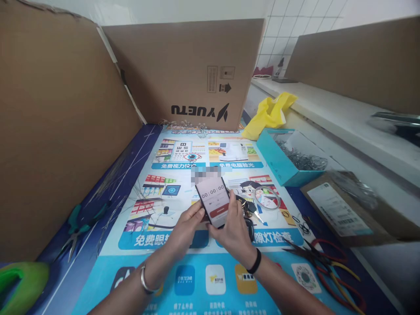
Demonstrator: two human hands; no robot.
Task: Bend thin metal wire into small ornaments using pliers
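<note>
A smartphone [214,199] with a timer reading 00:00:00 and a red button on its screen is held over the middle of the printed mat [157,258]. My left hand [187,223] grips its left edge, with the thumb at the lower side. My right hand [231,232] wraps the right edge and lower corner, fingers closed. Just right of the phone lies a bunch of keys [251,209], partly hidden behind my right hand. Beyond the keys rests a clear round ring [267,198].
Teal-handled pliers [77,225] and a green tape roll [22,284] lie left. Right are a blue box [272,153] of metal pieces, a yellow cloth [269,116], a labelled package [344,214] and red-handled scissors [328,253]. Cardboard [183,65] stands behind.
</note>
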